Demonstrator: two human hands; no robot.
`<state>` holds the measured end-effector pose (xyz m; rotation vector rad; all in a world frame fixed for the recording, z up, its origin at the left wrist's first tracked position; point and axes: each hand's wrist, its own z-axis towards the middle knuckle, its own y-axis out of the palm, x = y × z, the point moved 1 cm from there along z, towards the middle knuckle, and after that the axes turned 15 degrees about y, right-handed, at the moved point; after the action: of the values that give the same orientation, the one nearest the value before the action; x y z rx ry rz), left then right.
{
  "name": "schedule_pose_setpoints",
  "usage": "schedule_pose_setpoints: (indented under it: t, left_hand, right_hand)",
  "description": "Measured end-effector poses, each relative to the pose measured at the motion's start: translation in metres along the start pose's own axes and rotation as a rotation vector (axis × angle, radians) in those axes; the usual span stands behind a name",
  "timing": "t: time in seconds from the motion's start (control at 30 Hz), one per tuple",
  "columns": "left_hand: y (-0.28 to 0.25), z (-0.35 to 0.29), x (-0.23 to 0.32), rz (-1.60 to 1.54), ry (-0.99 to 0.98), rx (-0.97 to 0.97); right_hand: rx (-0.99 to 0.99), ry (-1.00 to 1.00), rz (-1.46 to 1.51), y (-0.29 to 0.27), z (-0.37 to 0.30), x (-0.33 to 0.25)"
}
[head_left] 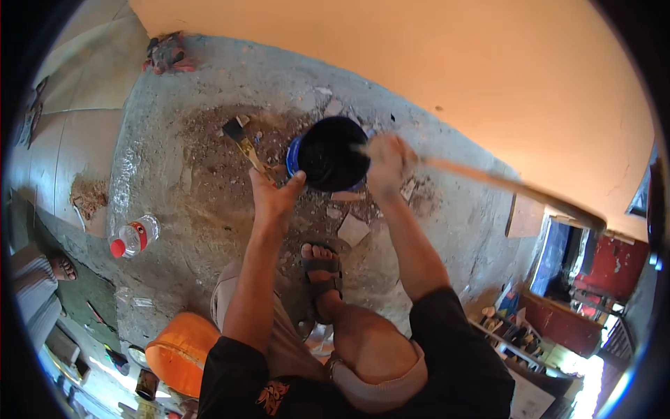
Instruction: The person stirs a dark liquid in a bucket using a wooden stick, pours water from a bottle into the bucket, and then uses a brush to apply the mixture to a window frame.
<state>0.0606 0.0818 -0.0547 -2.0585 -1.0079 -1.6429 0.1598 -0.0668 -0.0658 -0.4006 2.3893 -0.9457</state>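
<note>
A blue bucket with a black inside stands on the dusty concrete in front of me. My left hand is closed around the wooden handle of a paintbrush, its dark bristles pointing up and away to the left. The thumb of that hand is at the bucket's near left rim; I cannot tell how firmly it touches. At the right rim my right hand, smeared by motion, grips a long wooden stick. Most of the stick sticks out to the right, and a short end shows over the bucket's mouth.
An orange wall rises beyond the bucket. Rubble and a broken tile piece lie near my sandalled foot. To the left are a clear plastic bottle with a red cap and an orange hard basin-like object. Another person's foot shows at far left.
</note>
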Motion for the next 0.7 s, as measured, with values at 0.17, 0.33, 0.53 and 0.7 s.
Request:
schedule_pose_setpoints:
  t: [0.17, 0.33, 0.53, 0.7]
  left_hand:
    - [0.005, 0.004, -0.003, -0.093, -0.032, 0.014]
    - [0.0, 0.005, -0.009, -0.035, -0.038, 0.006]
    - [-0.003, 0.008, -0.018, -0.04, -0.01, -0.015]
    - [-0.004, 0.008, -0.016, 0.032, -0.01, -0.006]
  right_hand:
    - [-0.82, -1.238, 0.671, -0.016, -0.02, -0.032]
    - [-0.558, -1.158, 0.669, -0.029, -0.032, -0.056]
    - [-0.896, -1.008, 0.577, -0.014, -0.026, -0.064]
    - [-0.943, -1.228, 0.718, -0.023, -0.055, -0.059]
